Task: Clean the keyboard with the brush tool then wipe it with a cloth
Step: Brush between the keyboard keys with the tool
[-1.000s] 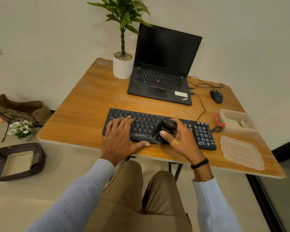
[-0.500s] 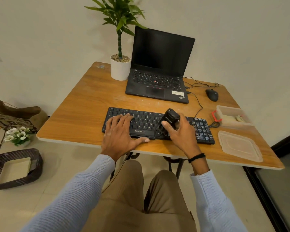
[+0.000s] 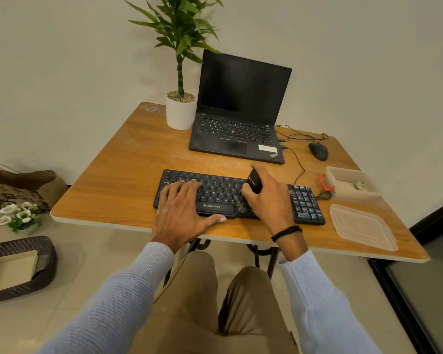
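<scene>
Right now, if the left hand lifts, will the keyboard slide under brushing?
Probably slides: the keyboard looks slim, sits on a smooth wooden table, and the left hand rests flat on it. Likely stiff: it lies level end to end.

Your keyboard [image 3: 216, 191]: black, full-size, lying flat along the front edge of the table [image 3: 128, 175], white brand mark on its near lip | your brush [image 3: 255, 181]: small, black, tilted, gripped in your right hand [image 3: 269, 198], blurred bristles down on the keys right of centre
</scene>
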